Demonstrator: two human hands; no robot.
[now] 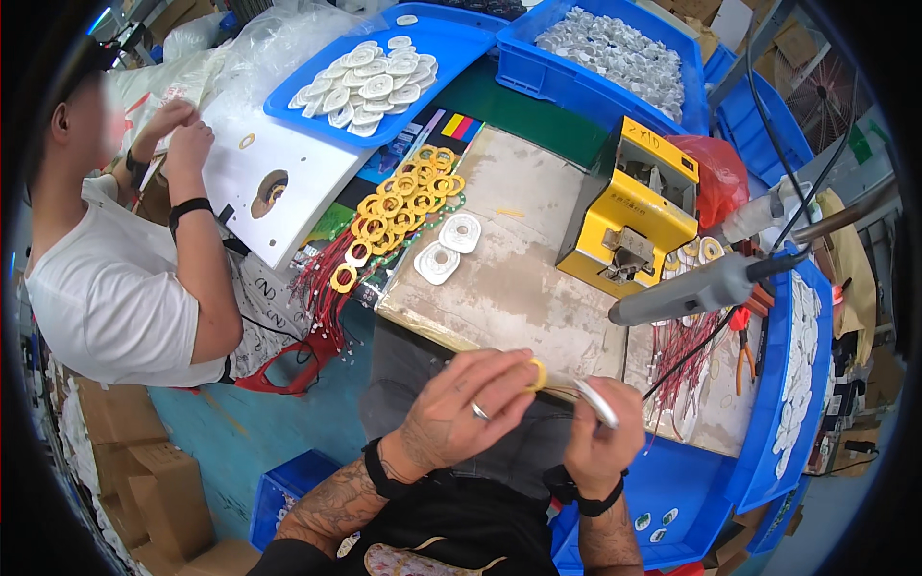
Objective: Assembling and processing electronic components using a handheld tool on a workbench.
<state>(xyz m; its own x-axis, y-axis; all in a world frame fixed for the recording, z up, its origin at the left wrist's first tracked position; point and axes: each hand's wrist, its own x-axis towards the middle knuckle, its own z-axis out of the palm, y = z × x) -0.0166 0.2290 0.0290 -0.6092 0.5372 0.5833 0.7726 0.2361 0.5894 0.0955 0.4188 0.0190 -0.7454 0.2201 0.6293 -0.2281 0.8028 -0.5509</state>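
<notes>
My left hand [471, 408] pinches a small yellow ring [538, 373] between thumb and fingers, close in front of my lap. My right hand [605, 427] grips a round white disc [597, 403] seen edge-on, right beside the ring. The two hands almost touch. On the worn bench top [519, 259] ahead lie a heap of yellow rings [403, 204] and two white discs [448, 248]. Red wires [317, 283] hang from the heap's left side.
A yellow benchtop machine [634, 211] stands at the right, a grey hand tool [696, 290] on a cable in front of it. Blue trays [379, 72] and a blue bin [615, 53] hold white discs. Another person in a white shirt [106, 278] works at the left. Cardboard boxes [134, 470] sit at lower left.
</notes>
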